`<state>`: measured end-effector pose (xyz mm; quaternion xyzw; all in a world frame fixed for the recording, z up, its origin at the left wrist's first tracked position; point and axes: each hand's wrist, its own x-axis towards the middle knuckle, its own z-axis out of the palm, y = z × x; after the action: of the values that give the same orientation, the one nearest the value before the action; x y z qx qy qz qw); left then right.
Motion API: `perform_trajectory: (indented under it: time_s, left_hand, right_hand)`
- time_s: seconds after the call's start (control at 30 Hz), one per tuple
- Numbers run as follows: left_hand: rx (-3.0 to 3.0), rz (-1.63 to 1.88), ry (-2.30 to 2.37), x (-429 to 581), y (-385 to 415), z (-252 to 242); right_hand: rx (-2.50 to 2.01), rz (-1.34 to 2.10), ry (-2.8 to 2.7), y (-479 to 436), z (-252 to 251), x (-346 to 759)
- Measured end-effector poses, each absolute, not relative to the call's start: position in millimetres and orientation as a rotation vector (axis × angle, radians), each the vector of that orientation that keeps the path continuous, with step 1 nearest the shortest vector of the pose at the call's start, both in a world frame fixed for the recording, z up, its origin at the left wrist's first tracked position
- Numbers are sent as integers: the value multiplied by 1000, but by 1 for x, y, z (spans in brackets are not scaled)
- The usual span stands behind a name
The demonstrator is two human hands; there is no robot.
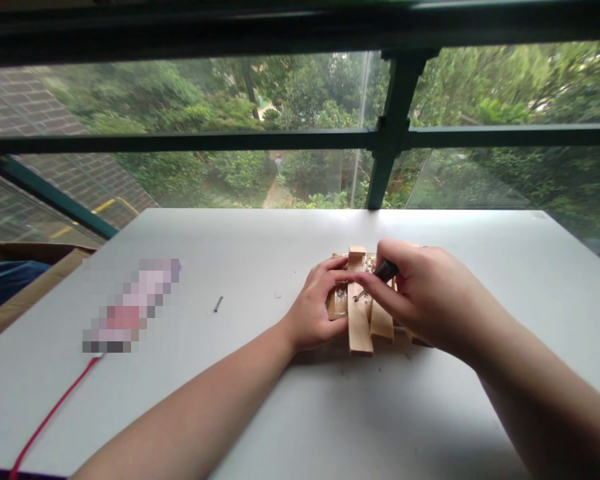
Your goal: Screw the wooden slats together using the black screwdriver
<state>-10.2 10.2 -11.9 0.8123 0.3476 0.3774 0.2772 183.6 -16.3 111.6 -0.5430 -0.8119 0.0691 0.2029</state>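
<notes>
My right hand (420, 287) is closed around a black-handled screwdriver (386, 269), its thin metal shaft slanting down to the left. The shaft's tip meets a small screw or hole (355, 299) in a pale wooden strip (361, 337). Beneath and beside that strip lies a small wooden assembly with clear tape or plastic on it; a second wooden strip (383, 325) shows to its right. From the left side, my left hand (320, 303) grips the assembly, fingers at its far edge and thumb at the near one. The assembly's right part is hidden behind my right hand.
A loose screw (219, 304) lies on the white table (260, 247), left of my left hand. Farther left is a blurred-out flat object with a red cable (55, 413). A cardboard box (35, 293) stands beyond the left edge; a window frame (230, 141) runs behind.
</notes>
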Motion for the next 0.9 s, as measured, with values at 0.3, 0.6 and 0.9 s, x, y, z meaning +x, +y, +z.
perform_trajectory:
  time_s: [0.3,0.6,0.9]
  left_hand:
    - [2201,1034,928,-11,10,-13]
    - [2196,1000,961,-11,9,-11]
    - [2193,1013,958,-11,9,-12]
  right_hand:
    - [-1389,273,-2348,-20,111,184]
    - [-1240,392,-2356,-17,107,186]
    - [-1306,363,-2304,-14,107,183]
